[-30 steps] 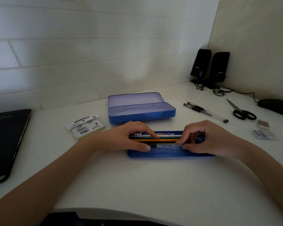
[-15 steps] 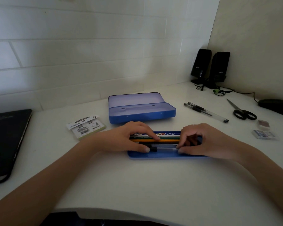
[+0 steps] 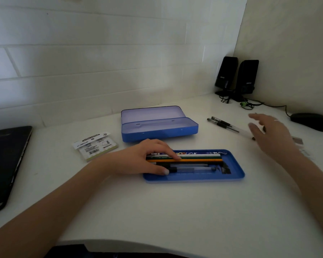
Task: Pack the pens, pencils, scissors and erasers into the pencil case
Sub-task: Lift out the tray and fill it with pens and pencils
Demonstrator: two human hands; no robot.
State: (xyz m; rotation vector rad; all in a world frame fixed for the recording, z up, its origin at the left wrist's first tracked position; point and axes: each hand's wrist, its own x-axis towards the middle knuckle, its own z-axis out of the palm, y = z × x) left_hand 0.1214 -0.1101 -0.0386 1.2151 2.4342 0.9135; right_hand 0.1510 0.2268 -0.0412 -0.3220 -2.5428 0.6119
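A shallow blue tray [image 3: 194, 178] lies in front of me, holding several pencils [image 3: 198, 158] and a clear pen [image 3: 192, 169] side by side. My left hand [image 3: 144, 159] rests on the tray's left end, fingers laid over the pencils and thumb against the clear pen. Behind the tray the blue pencil case [image 3: 159, 131] stands open. My right hand [image 3: 270, 135] hovers open and blurred above the desk to the right, just past two loose pens [image 3: 224, 124]. It hides the scissors. An eraser [image 3: 297, 140] peeks out beside the wrist.
A dark laptop [image 3: 6, 164] lies at the left edge. A packet of sticky notes [image 3: 95, 146] sits left of the case. Two black speakers [image 3: 237, 77] with cables stand in the back corner, and a black mouse [image 3: 311, 121] is at the far right.
My right hand has let go of the clear pen in the tray and lifted away to the right, toward the loose pens. My left hand has stayed on the tray.
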